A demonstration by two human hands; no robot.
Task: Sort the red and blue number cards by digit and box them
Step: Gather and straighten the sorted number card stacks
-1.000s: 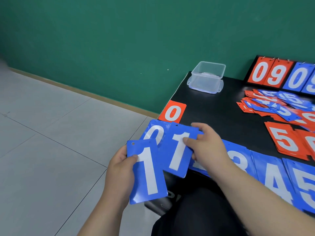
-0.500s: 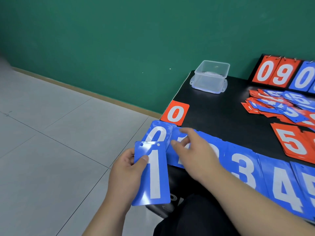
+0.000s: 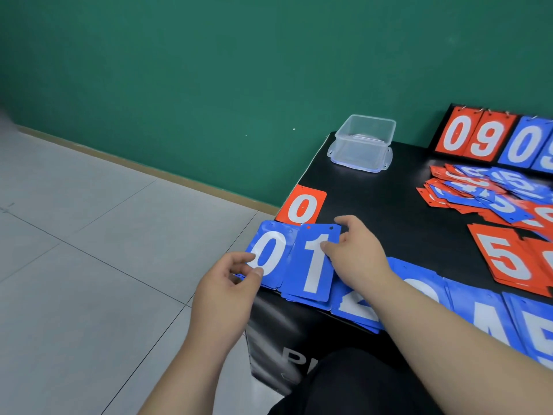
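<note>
A row of blue card stacks lies along the table's near edge: blue 0 point(image 3: 270, 253), blue 1 point(image 3: 312, 265), blue 2 point(image 3: 356, 310), then higher digits running right. A red 0 card point(image 3: 302, 206) lies behind them at the left corner. My right hand point(image 3: 356, 250) rests on the right side of the blue 1 stack, thumb on its face and a finger at its top corner. My left hand point(image 3: 227, 290) hovers at the table's left corner, fingers loosely curled, thumb tip over the blue 0 stack's near edge, holding nothing.
A clear plastic box point(image 3: 363, 142) stands at the table's far left corner. A mixed pile of red and blue cards point(image 3: 484, 190) lies at the right, with a red 5 stack point(image 3: 502, 256) before it. A scoreboard flip stand point(image 3: 490, 136) stands at the back right. Grey tiled floor lies left.
The blue 1 card my left hand held now lies on the blue 1 stack on the table. My left hand let go; my right hand settled onto that stack.
</note>
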